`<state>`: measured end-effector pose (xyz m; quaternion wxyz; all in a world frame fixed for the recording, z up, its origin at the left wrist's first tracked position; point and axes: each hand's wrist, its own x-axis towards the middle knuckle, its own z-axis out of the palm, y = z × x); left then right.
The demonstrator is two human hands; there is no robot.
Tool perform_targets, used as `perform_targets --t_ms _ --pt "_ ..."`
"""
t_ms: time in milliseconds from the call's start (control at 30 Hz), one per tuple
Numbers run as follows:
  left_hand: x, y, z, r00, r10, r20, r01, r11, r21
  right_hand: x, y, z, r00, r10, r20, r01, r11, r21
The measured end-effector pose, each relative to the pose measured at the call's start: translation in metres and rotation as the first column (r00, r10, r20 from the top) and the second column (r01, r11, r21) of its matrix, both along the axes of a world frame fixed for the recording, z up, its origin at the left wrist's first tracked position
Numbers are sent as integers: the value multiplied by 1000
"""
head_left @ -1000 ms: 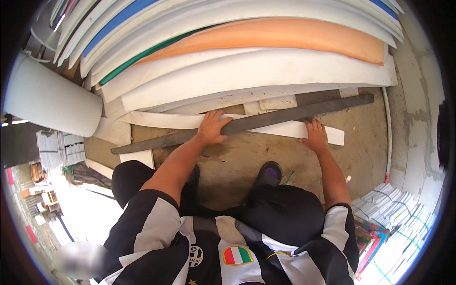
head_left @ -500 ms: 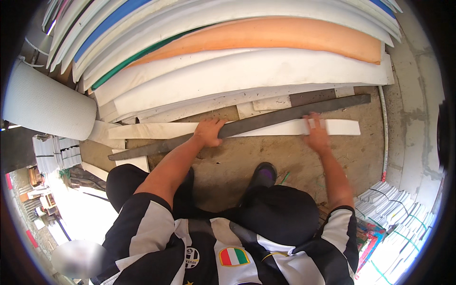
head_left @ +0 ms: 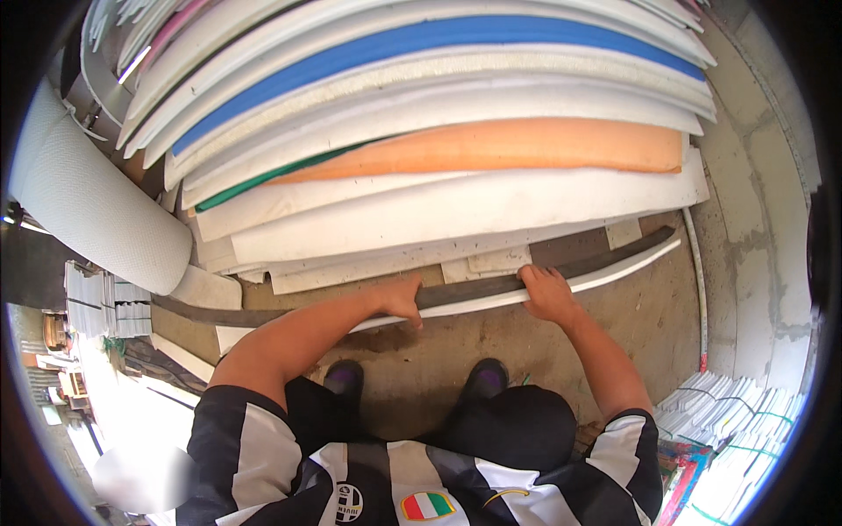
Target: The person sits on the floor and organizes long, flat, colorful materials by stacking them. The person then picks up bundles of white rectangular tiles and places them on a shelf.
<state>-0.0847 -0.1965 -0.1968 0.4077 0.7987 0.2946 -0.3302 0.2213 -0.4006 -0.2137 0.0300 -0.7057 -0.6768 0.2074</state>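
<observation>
- Nearest is the person's black-and-white striped shirt (head_left: 412, 469), with black trousers (head_left: 522, 416) bent at the knees beyond it.
- Two dark shoes (head_left: 487, 379) with purple inside stand apart on the stained brown floor (head_left: 447, 346).
- To the right, a stack of thin white strips (head_left: 737, 430) is bound with dark and green ties.
- The left hand (head_left: 401, 301) spans the two long strips left of their middle, thumb at the far edge and fingers at the near one, grasping them together; the undersides of its fingers are hidden.
- The right hand (head_left: 548, 294) grasps the same pair right of the middle, its fingers bent over the far edge.
- The white strip (head_left: 474, 304) lies on the near side, right along the dark strip (head_left: 474, 291); both run crosswise between the shoes and the piled sheets, right ends close together. The left forearm covers part of the pair, and the dark strip shows again beyond it.
- Just past the strips rise large white sheets (head_left: 474, 202), then an orange sheet (head_left: 491, 145) beside a green sheet (head_left: 281, 182), and farther back a blue sheet (head_left: 438, 37).
- A pale textured roll (head_left: 96, 202) leans at far left; a thin pipe (head_left: 695, 280) runs along the grey wall (head_left: 754, 193) at right.
</observation>
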Motion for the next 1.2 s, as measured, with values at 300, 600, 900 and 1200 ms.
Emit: perform_targets --t_ms 300,600,900,1200 --pt "-36 34 136 978 -24 209 -32 965 261 24 20 125 996 -27 80 12 983 185" --pt "0 115 360 944 -170 282 -102 664 741 95 96 312 902 -283 326 12 772 636" --pt "24 219 450 872 -376 312 -369 -90 925 135 258 423 570 -629 529 -473 275 837" --pt "-21 334 342 908 -281 312 -380 -235 895 155 363 345 498 -760 418 199 570 797"
